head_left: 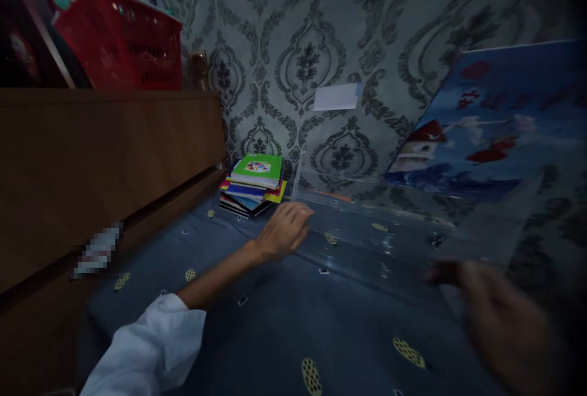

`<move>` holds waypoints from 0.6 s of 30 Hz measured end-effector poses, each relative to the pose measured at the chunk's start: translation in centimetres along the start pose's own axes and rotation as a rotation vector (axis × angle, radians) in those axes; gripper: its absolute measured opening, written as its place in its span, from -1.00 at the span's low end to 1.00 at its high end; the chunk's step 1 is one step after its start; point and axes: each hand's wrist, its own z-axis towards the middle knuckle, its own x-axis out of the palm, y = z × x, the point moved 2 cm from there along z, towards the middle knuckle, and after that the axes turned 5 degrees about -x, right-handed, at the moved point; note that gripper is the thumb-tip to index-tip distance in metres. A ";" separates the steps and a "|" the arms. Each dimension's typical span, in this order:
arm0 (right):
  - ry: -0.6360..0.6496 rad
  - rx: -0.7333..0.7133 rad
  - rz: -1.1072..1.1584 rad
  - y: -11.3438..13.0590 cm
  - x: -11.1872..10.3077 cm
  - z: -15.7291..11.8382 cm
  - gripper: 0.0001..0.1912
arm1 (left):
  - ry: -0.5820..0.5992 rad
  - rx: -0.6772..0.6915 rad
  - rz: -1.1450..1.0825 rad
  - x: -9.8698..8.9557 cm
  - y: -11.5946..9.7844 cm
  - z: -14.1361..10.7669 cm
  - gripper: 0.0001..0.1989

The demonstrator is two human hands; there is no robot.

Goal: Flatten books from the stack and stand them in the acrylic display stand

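Note:
A clear see-through plastic rack [385, 255] lies across the dark blue patterned cloth, its outline hard to make out. At its left end is my left hand [287, 231], fingers curled down and closed on the rim. My right hand [499, 322], smeared by motion, is at the rack's near right end; its thumb points left and its fingers appear closed round the plastic. A blue picture book [495, 121] with a red-roofed house and waves on its cover stands tilted at the right, behind the clear plastic.
Just beyond my left hand is a stack of books [252, 185], a green one on top. A white label [337, 96] shows before the patterned wall [307, 47]. To the left, a red basket [123, 41] sits on a wooden cabinet [110, 157] bordering the cloth [266, 335].

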 end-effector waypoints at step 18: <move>0.475 0.223 0.459 3.2 11.1 -6.9 -0.32 | 0.555 -0.203 0.467 -2.5 16.4 7.2 -0.76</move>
